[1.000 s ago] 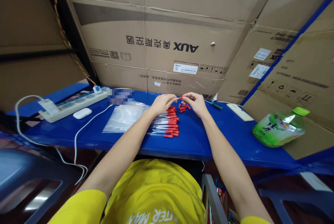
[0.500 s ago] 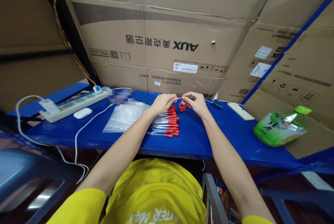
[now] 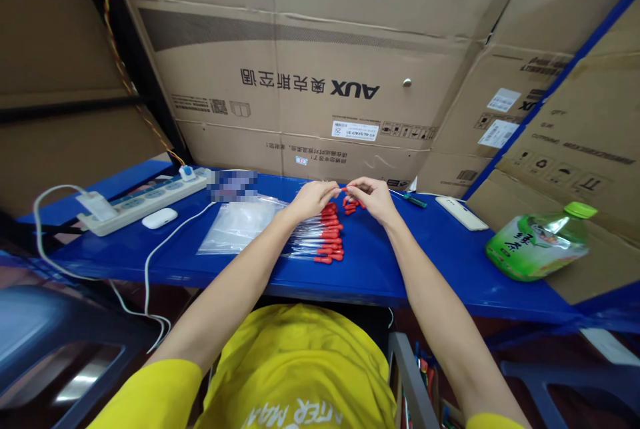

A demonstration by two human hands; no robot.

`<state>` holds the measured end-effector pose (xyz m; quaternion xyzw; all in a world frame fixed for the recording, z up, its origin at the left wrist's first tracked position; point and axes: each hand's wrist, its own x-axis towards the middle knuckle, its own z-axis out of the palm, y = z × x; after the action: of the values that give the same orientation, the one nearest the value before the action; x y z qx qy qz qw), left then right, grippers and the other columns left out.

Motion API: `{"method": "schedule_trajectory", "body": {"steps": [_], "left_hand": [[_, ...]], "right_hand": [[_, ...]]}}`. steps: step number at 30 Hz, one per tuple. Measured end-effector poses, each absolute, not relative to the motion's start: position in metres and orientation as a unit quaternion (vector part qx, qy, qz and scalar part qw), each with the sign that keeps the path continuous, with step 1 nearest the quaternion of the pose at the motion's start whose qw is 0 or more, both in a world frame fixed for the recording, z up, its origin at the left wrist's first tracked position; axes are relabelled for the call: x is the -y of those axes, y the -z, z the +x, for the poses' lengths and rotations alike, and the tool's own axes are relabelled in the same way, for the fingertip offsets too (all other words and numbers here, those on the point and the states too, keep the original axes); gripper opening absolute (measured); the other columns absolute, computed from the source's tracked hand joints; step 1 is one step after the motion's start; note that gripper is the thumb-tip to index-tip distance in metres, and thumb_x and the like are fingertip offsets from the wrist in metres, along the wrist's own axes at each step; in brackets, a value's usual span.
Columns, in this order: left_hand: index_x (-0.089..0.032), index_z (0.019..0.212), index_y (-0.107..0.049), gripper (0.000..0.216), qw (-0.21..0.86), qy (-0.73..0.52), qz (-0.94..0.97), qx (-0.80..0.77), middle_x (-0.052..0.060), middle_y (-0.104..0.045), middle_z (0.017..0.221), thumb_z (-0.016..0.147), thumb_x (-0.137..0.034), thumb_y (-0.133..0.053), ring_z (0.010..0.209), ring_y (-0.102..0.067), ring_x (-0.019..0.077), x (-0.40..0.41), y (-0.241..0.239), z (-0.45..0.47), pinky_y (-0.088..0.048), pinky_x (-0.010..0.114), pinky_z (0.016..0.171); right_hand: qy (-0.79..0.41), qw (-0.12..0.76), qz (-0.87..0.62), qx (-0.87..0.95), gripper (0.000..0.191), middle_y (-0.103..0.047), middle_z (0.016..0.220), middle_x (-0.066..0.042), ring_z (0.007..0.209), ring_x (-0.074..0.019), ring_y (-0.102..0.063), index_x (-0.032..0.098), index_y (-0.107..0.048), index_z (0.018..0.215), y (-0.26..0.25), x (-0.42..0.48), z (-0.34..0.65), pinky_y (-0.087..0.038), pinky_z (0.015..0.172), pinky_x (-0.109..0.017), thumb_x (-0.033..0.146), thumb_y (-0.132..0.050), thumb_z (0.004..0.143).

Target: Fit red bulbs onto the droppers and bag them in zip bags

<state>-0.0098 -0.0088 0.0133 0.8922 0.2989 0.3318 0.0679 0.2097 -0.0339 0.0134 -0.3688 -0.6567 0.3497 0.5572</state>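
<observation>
My left hand [image 3: 311, 198] and my right hand [image 3: 371, 196] meet above the blue table [image 3: 430, 262], both pinched on a thin clear dropper with a red bulb [image 3: 343, 188]. Under my left hand lies a row of finished droppers with red bulbs [image 3: 326, 240], side by side. A small heap of loose red bulbs [image 3: 351, 205] lies just below my right hand's fingers. A clear plastic bag [image 3: 239, 224] lies to the left of the row.
A white power strip [image 3: 140, 200] with cables and a white earbud case [image 3: 159, 218] sit at the left. A green screwdriver [image 3: 414, 200], a phone [image 3: 461, 212] and a lying green bottle [image 3: 535, 244] are at the right. Cardboard boxes [image 3: 310, 69] wall the back.
</observation>
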Motion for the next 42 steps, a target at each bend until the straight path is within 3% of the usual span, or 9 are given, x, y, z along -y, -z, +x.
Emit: {"method": "schedule_trajectory", "body": {"steps": [13,21,27,32,42], "left_hand": [[-0.017,0.090,-0.066,0.042,0.128,-0.365,0.880,-0.275,0.003,-0.069,0.080,0.111,-0.042,-0.040,0.072,-0.060,0.0168,0.012,-0.012,-0.005,-0.039,0.028,0.072],[-0.021,0.102,-0.071,0.037,0.084,-0.369,0.870,-0.315,0.006,-0.076,0.098,0.110,-0.045,-0.044,0.087,-0.067,0.0208,0.007,-0.008,-0.003,-0.044,0.030,0.077],[-0.023,0.110,-0.074,0.040,0.054,-0.366,0.868,-0.331,0.006,-0.075,0.104,0.110,-0.050,-0.045,0.093,-0.069,0.0216,0.007,-0.009,-0.008,-0.047,0.031,0.080],[-0.022,0.106,-0.074,0.043,0.079,-0.371,0.871,-0.312,0.007,-0.077,0.109,0.113,-0.044,-0.039,0.102,-0.070,0.0220,0.004,-0.009,-0.007,-0.049,0.032,0.090],[-0.018,0.094,-0.073,0.042,0.111,-0.380,0.876,-0.275,0.007,-0.078,0.099,0.111,-0.041,-0.042,0.089,-0.069,0.0206,0.006,-0.012,-0.007,-0.048,0.031,0.086]], "right_hand": [[-0.348,0.559,-0.358,0.662,0.047,-0.078,0.074,-0.005,0.069,-0.0224,-0.076,0.020,-0.075,0.088,-0.014,0.031,0.211,-0.064,0.069,-0.035,0.064,-0.088,0.074],[-0.337,0.568,-0.364,0.657,0.049,-0.076,0.076,-0.002,0.066,-0.0195,-0.073,0.022,-0.073,0.095,-0.009,0.026,0.214,-0.062,0.066,-0.033,0.065,-0.086,0.075],[-0.354,0.566,-0.369,0.647,0.051,-0.080,0.082,-0.005,0.074,-0.0228,-0.077,0.021,-0.077,0.098,-0.006,0.023,0.217,-0.064,0.075,-0.038,0.062,-0.091,0.071],[-0.353,0.574,-0.365,0.642,0.046,-0.082,0.087,-0.007,0.078,-0.0236,-0.078,0.020,-0.080,0.094,-0.007,0.021,0.219,-0.064,0.081,-0.040,0.058,-0.092,0.070],[-0.344,0.569,-0.363,0.653,0.043,-0.079,0.077,-0.006,0.071,-0.0224,-0.075,0.020,-0.079,0.086,-0.011,0.027,0.216,-0.063,0.072,-0.036,0.059,-0.090,0.071]]}}
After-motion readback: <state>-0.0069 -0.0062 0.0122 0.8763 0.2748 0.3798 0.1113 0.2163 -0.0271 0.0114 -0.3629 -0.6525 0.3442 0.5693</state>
